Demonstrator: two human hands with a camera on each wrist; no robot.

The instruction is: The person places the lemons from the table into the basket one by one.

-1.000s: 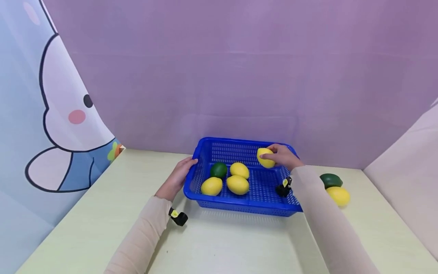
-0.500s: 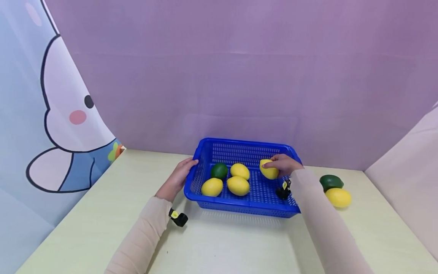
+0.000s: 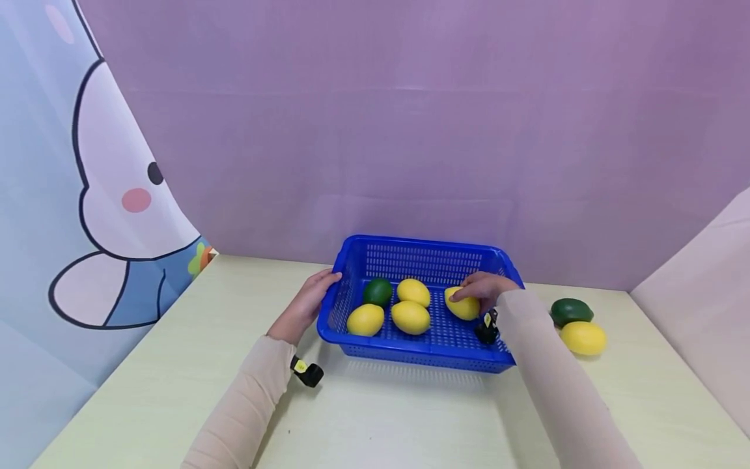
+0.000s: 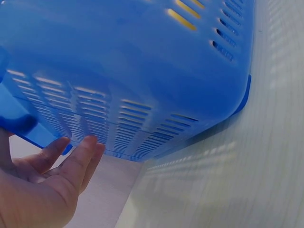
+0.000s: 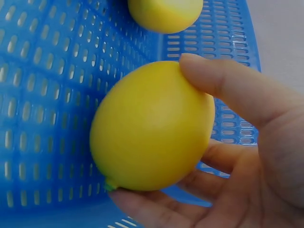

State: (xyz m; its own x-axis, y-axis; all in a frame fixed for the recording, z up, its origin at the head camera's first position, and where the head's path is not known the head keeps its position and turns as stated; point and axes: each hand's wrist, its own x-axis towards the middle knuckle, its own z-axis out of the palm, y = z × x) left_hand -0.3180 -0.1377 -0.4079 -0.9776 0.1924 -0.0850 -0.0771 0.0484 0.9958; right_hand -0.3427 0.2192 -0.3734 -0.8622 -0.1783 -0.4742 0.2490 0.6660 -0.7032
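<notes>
A blue perforated plastic basket [image 3: 422, 358] stands on the table. At its left end my left hand [image 3: 306, 301] holds the rim; in the left wrist view, that hand's fingers [image 4: 78, 159] lie against the outer wall under the rim. Inside the basket's right half, my right hand [image 3: 487, 288] grips a yellow lemon [image 3: 460, 306], thumb on one side and fingers round the other [image 5: 154, 128]. The lemon is low, close to the basket floor; whether it touches cannot be told. Three more lemons [image 3: 411, 317] and one dark green fruit [image 3: 377, 292] lie in the left half.
Right of the basket, another dark green fruit [image 3: 571, 312] and a yellow lemon [image 3: 584, 338] lie on the pale table [image 3: 650, 391]. A purple curtain [image 3: 422, 130] hangs behind the basket. A cartoon-printed cloth [image 3: 111, 221] is at the left and a white cloth [image 3: 703, 260] at the right.
My right hand has lowered the lemon from near the basket's back rim down toward its floor. My left hand has stayed at the left rim.
</notes>
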